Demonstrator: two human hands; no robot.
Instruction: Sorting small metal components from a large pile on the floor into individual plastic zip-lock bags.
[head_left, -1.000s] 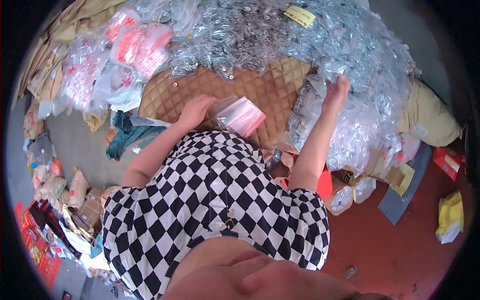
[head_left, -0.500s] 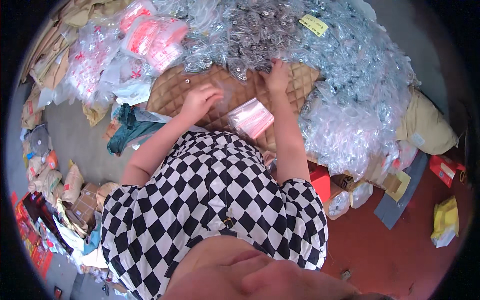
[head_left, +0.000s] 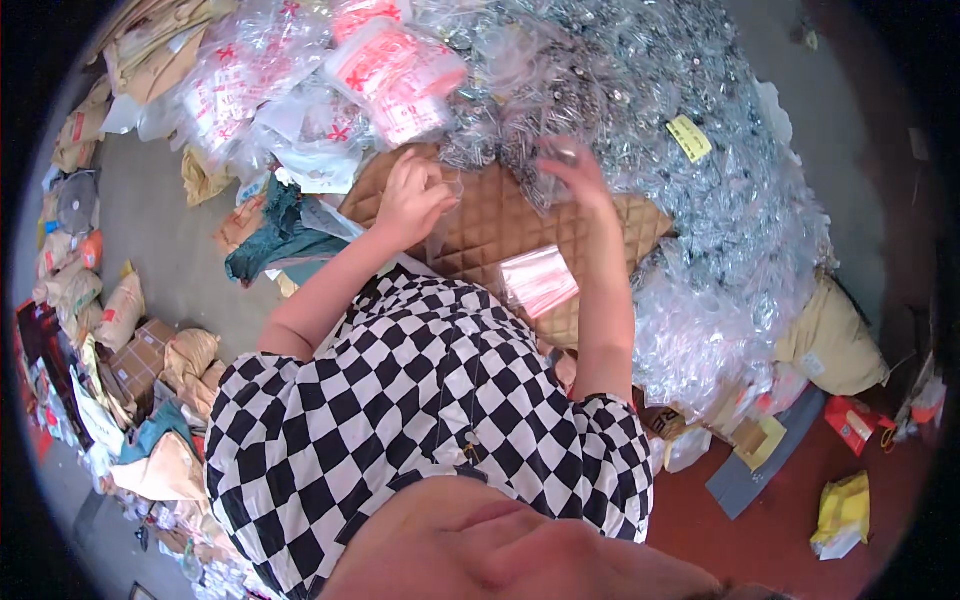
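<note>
My left hand (head_left: 415, 200) is closed, its fingertips pinching a small clear plastic bag (head_left: 440, 225) above a brown quilted pad (head_left: 470, 230). At the near edge of a heap of clear bags with dark metal parts (head_left: 555, 90) is my right hand (head_left: 580, 175). Its fingers curl around something small and greyish, too blurred to name. Between my forearms, a stack of flat clear bags with a pinkish tint (head_left: 540, 280) lies on the pad.
Bagged silvery parts (head_left: 740, 230) spread widely on the right, with a yellow label (head_left: 688, 138) on top. Red-printed plastic bags (head_left: 400, 75) lie at the back left. A tan sack (head_left: 832, 335) stands right. Cartons (head_left: 145, 350) and sacks line the floor at left.
My left hand has moved up with the clear bag. The right hand has lifted slightly from the near edge of the heap. The whole view has shifted and turned a little.
</note>
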